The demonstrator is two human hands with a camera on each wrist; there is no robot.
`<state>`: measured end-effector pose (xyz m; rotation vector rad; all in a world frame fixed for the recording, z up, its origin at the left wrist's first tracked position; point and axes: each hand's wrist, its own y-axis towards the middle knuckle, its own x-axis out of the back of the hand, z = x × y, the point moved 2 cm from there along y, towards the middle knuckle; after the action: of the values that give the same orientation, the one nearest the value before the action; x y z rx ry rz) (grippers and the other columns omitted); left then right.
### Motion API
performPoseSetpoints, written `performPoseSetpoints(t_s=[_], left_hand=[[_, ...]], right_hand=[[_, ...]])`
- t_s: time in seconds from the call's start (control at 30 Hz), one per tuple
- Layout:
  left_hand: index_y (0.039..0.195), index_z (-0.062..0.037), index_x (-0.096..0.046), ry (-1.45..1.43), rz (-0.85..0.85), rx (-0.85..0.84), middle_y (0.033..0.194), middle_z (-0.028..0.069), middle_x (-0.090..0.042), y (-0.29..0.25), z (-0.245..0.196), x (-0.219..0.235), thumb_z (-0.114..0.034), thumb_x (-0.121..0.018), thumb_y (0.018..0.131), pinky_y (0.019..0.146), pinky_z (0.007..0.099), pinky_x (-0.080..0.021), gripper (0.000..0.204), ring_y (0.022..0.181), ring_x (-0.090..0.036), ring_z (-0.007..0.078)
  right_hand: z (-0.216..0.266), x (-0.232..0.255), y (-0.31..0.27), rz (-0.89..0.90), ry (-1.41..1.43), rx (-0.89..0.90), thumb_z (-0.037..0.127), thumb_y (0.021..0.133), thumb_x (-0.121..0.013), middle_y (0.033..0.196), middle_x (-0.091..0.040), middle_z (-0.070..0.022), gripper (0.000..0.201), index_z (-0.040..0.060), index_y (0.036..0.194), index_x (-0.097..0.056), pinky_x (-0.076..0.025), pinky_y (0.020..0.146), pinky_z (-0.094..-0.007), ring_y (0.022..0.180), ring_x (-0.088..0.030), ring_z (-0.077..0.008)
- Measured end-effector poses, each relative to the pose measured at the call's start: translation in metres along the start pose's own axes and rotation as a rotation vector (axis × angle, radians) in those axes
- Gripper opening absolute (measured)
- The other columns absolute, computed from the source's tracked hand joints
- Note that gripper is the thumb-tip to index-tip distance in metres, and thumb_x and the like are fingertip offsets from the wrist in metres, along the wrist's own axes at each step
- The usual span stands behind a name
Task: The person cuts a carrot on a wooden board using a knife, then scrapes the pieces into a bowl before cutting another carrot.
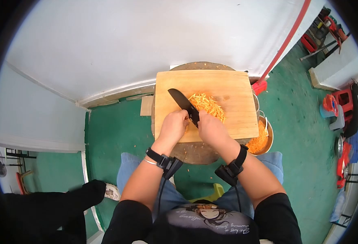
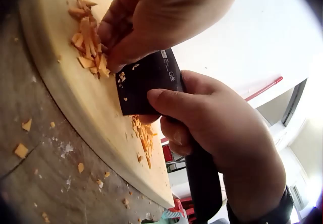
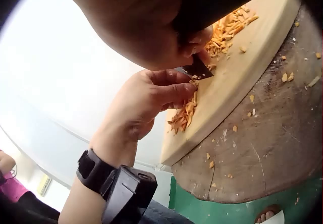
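A wooden cutting board (image 1: 240, 93) bears a pile of cut orange carrot strips (image 1: 207, 105). My right hand (image 1: 212, 128) grips a black kitchen knife (image 1: 180, 99) where handle meets blade, thumb laid along the blade's side in the left wrist view. The blade stands slanted on the board, between the pile and my left hand (image 1: 173, 128). With bent fingers, my left hand holds a small bunch of carrot strips (image 2: 88, 42) close against the blade near the board's front edge. Small carrot crumbs stick to the blade. The left fingertips are partly hidden behind the strips.
The board lies on a round wooden stump (image 1: 195, 152) with scattered carrot crumbs. On the floor at its right stands a metal pot (image 1: 271, 140) of finely cut carrot (image 1: 258, 142). A white wall (image 1: 118, 44) rises behind. Another person's shoe (image 1: 112, 192) shows at left.
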<state>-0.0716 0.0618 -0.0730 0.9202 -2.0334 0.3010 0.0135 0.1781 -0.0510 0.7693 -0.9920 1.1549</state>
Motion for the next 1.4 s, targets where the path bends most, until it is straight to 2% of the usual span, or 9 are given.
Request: performPoseSetpoints(t_s=[0.1, 0.17, 0.27, 0.6, 0.87, 1.07, 1.2, 1.27, 1.4], left_hand=[[0.075, 0.0005, -0.060, -0.020, -0.026, -0.002, 0.075, 0.0176, -0.060, -0.002, 0.000, 0.002, -0.006, -0.069, 0.069, 0.064, 0.0411, -0.046, 0.013, 0.074, -0.059, 0.0359], [0.074, 0.0008, -0.060, -0.031, -0.027, 0.009, 0.074, 0.0177, -0.060, -0.001, -0.001, 0.003, -0.006, -0.069, 0.068, 0.064, 0.0410, -0.046, 0.013, 0.073, -0.059, 0.0358], [0.072, 0.0014, -0.059, -0.030, -0.017, 0.002, 0.074, 0.0176, -0.060, -0.001, 0.000, 0.003, -0.006, -0.069, 0.068, 0.065, 0.0411, -0.046, 0.013, 0.074, -0.059, 0.0355], [0.078, 0.0021, -0.061, -0.015, 0.041, -0.072, 0.077, 0.0179, -0.060, -0.004, -0.005, 0.009, -0.005, -0.067, 0.069, 0.067, 0.0414, -0.047, 0.012, 0.074, -0.059, 0.0352], [0.076, 0.0022, -0.059, -0.002, 0.011, -0.050, 0.077, 0.0176, -0.059, -0.006, -0.006, 0.009, -0.005, -0.068, 0.069, 0.066, 0.0408, -0.046, 0.014, 0.074, -0.058, 0.0349], [0.072, 0.0000, -0.058, 0.047, 0.009, -0.093, 0.074, 0.0164, -0.058, -0.006, -0.005, 0.006, -0.005, -0.067, 0.069, 0.064, 0.0411, -0.046, 0.011, 0.074, -0.058, 0.0351], [0.072, 0.0002, -0.059, 0.050, 0.002, -0.034, 0.074, 0.0164, -0.059, -0.006, -0.008, 0.005, -0.005, -0.067, 0.068, 0.064, 0.0408, -0.046, 0.010, 0.072, -0.059, 0.0346], [0.071, 0.0004, -0.059, 0.026, 0.001, 0.003, 0.074, 0.0166, -0.059, -0.005, -0.007, 0.004, -0.005, -0.067, 0.068, 0.064, 0.0406, -0.046, 0.010, 0.072, -0.059, 0.0345], [0.072, 0.0005, -0.060, 0.014, -0.038, 0.039, 0.073, 0.0173, -0.060, -0.006, -0.005, 0.003, -0.005, -0.068, 0.066, 0.063, 0.0400, -0.047, 0.011, 0.070, -0.059, 0.0344]], right_hand=[[0.000, 0.006, -0.002, 0.005, -0.002, 0.017, 0.002, 0.079, -0.048, 0.072, -0.062, -0.0191, 0.008, 0.0009, 0.087, -0.046, -0.052, 0.058, -0.0388, 0.067, -0.065, -0.0311], [0.001, 0.010, -0.004, 0.074, 0.079, 0.005, 0.007, 0.083, -0.049, 0.074, -0.061, -0.0228, 0.010, -0.0013, 0.087, -0.046, -0.050, 0.063, -0.0450, 0.070, -0.063, -0.0375], [0.002, 0.008, -0.007, 0.075, 0.010, 0.066, 0.002, 0.080, -0.048, 0.073, -0.062, -0.0197, 0.007, 0.0002, 0.086, -0.047, -0.052, 0.059, -0.0385, 0.068, -0.065, -0.0313], [0.000, 0.003, 0.000, 0.005, 0.027, 0.066, 0.002, 0.079, -0.048, 0.071, -0.061, -0.0180, 0.007, 0.0005, 0.086, -0.048, -0.052, 0.058, -0.0380, 0.070, -0.065, -0.0309], [0.003, 0.018, -0.007, 0.139, 0.055, 0.011, 0.003, 0.080, -0.047, 0.074, -0.062, -0.0202, 0.010, -0.0007, 0.089, -0.048, -0.052, 0.061, -0.0400, 0.071, -0.065, -0.0322], [0.010, 0.010, -0.005, 0.151, 0.023, 0.015, 0.002, 0.080, -0.046, 0.074, -0.062, -0.0204, 0.009, -0.0004, 0.089, -0.047, -0.052, 0.062, -0.0395, 0.072, -0.065, -0.0318], [0.002, -0.001, 0.000, 0.093, 0.033, 0.036, 0.002, 0.080, -0.046, 0.075, -0.062, -0.0204, 0.009, -0.0001, 0.089, -0.047, -0.052, 0.061, -0.0394, 0.072, -0.065, -0.0317], [-0.001, -0.001, 0.000, 0.052, 0.105, 0.041, 0.006, 0.081, -0.051, 0.072, -0.060, -0.0223, 0.012, -0.0015, 0.089, -0.046, -0.050, 0.063, -0.0454, 0.071, -0.062, -0.0373], [-0.006, 0.008, -0.004, -0.002, 0.171, 0.019, 0.007, 0.082, -0.052, 0.072, -0.060, -0.0227, 0.013, -0.0018, 0.089, -0.046, -0.049, 0.063, -0.0462, 0.070, -0.061, -0.0384]])
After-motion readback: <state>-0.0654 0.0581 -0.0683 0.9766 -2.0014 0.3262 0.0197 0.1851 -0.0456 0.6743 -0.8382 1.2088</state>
